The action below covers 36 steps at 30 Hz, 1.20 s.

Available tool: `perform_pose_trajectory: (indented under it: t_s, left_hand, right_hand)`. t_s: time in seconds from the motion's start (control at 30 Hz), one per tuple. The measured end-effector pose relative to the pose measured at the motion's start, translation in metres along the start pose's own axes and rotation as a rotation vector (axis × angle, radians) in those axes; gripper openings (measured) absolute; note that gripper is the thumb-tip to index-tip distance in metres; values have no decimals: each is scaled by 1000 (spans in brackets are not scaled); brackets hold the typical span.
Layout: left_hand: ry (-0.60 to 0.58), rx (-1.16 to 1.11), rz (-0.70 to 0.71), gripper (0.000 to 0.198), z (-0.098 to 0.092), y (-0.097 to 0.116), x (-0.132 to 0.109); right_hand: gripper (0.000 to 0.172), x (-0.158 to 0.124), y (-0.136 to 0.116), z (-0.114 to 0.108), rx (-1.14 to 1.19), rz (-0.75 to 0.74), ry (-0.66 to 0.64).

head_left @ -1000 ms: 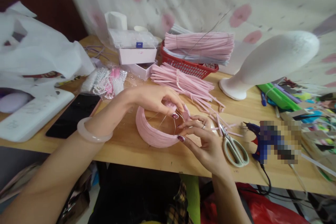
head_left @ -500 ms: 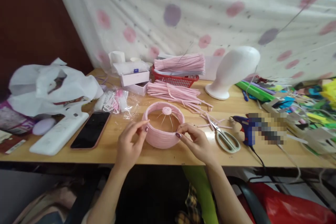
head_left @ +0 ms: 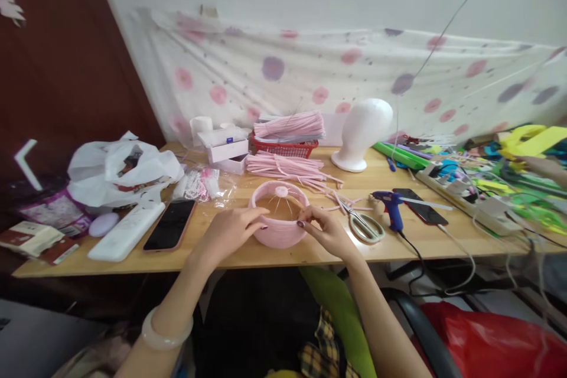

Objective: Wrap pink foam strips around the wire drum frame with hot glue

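Note:
A round pink hat frame (head_left: pixel 279 237), its wall wrapped in pink fuzzy strips, stands on the wooden table between my hands. Thin wires fan out inside it from a small pink knob (head_left: pixel 281 191). My left hand (head_left: pixel 233 230) pinches the left front of the rim, index finger inside and thumb outside. At the right front of the rim, the thumb and fingertips of my right hand (head_left: pixel 325 229) are closed on the edge. Whether a strip end is between those fingertips is too small to tell. Pink fuzzy stems (head_left: pixel 286 166) lie behind the frame.
Scissors (head_left: pixel 364 227) and a blue glue gun (head_left: pixel 392 208) with its cord lie to the right. A white foam head (head_left: pixel 362 133) and a red basket (head_left: pixel 283 147) stand behind. On the left are a phone (head_left: pixel 170 225) and white power strip (head_left: pixel 126 230). Another person's hand (head_left: pixel 543 168) is far right.
The view has tilted up and shifted right. My left hand has slid along the rim toward the front, its wrist lower and more slanted. My right hand keeps its grip at the right front.

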<state>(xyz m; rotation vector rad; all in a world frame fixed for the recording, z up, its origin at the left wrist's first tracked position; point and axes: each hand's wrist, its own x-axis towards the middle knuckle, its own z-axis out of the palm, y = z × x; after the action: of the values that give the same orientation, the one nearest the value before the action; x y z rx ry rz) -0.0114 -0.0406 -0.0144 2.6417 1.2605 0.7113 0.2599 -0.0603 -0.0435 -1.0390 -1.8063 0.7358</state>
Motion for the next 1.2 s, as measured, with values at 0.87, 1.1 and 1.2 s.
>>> perform_pose_trajectory:
  t_s: [0.87,1.1,1.2]
  left_hand:
    - [-263,-25,-2,18,-11,4,82]
    - [-213,-43,65,19,5,-12,87]
    - [-179,-44,99,20,12,-19,84]
  right_hand:
    - [25,17,22,-19,-56,25,96]
    - [25,29,26,-19,-69,9,119]
    - [20,28,25,-19,-76,16,122]
